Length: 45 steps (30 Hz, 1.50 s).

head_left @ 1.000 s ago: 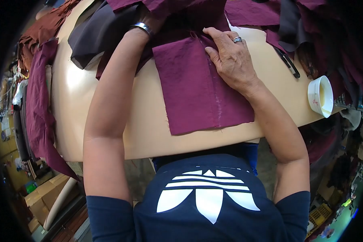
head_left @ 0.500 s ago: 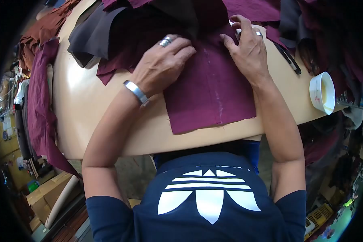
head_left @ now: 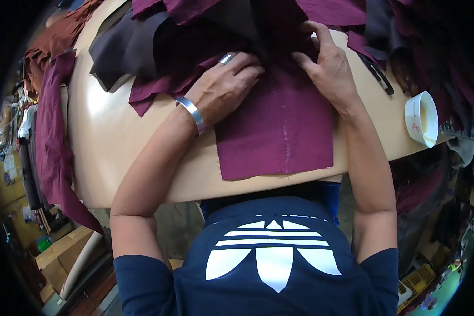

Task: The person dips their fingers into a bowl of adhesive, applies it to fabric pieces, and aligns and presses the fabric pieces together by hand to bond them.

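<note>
A maroon cloth piece (head_left: 279, 131) lies flat on the table in front of me, with a pale, chalky line down its middle and frayed edges. My left hand (head_left: 229, 79), wearing a ring and a silver bracelet, has its fingers curled together on the cloth's upper left part. What the fingertips pinch is hidden beneath them. On the upper right edge rests my right hand (head_left: 331, 71), thumb and forefinger apart and bent over the fabric. Beyond both hands, the cloth runs into a dark, shadowed heap of maroon and black fabric (head_left: 195, 39).
A white bowl (head_left: 422, 120) with yellowish contents stands near the right edge of the tan table (head_left: 121, 142). A black pen-like tool (head_left: 381, 79) lies beside it. More maroon cloth (head_left: 55, 137) hangs at the left edge, below rust-coloured fabric (head_left: 63, 42).
My left hand has shifted slightly right. The near edge of the maroon cloth sits a little closer to me. My right hand has moved only slightly, and its thumb and forefinger stay apart.
</note>
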### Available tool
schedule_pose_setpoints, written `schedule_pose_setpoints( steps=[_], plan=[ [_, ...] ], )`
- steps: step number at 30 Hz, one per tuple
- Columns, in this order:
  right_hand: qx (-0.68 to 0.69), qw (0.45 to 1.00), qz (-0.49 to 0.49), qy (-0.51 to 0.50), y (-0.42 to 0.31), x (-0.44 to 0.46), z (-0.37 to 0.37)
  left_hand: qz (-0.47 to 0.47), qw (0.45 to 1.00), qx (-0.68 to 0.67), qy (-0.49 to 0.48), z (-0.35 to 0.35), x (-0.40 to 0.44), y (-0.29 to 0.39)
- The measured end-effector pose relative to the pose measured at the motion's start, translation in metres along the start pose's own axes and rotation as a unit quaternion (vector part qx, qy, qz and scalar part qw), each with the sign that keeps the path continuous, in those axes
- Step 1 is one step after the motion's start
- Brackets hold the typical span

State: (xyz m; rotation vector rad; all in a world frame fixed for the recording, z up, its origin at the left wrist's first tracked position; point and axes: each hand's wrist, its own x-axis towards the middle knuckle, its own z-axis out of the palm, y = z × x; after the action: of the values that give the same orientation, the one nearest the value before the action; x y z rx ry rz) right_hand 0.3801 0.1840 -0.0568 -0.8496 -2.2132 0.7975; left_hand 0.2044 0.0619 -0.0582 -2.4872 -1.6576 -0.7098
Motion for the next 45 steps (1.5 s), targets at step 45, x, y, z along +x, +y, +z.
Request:
schedule_pose_setpoints(
  steps=[45],
  plan=[
    [-0.242,0.908,-0.342,0.013,-0.026,-0.037,0.021,-0.181,0.976,-0.002,-0.124,-0.02,0.061,-0.027]
  ],
)
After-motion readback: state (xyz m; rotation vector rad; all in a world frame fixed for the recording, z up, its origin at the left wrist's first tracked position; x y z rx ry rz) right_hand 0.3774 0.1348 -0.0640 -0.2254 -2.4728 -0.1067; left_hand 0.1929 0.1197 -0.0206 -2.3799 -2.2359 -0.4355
